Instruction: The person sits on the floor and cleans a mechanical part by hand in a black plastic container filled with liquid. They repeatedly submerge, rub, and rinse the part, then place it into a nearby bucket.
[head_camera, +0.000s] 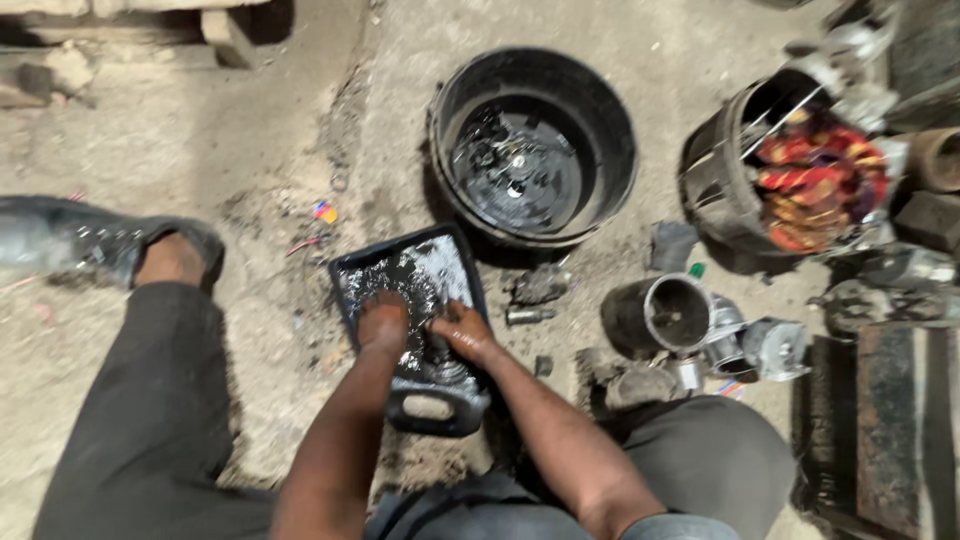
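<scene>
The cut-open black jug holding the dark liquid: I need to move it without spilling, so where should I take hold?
Probably by the moulded handle loop at the near end of the black jug, reached from the person's side. The open face points up with liquid inside, so keep it level. Both the left hand and right hand rest in it.

It was a rough repair workshop with a bare, oil-stained dirt and concrete floor (200, 130). A round black plastic tub of dark oily liquid (533, 145) stood at twelve o'clock, and greasy grey metal engine parts (700, 335) lay scattered at three o'clock.
</scene>
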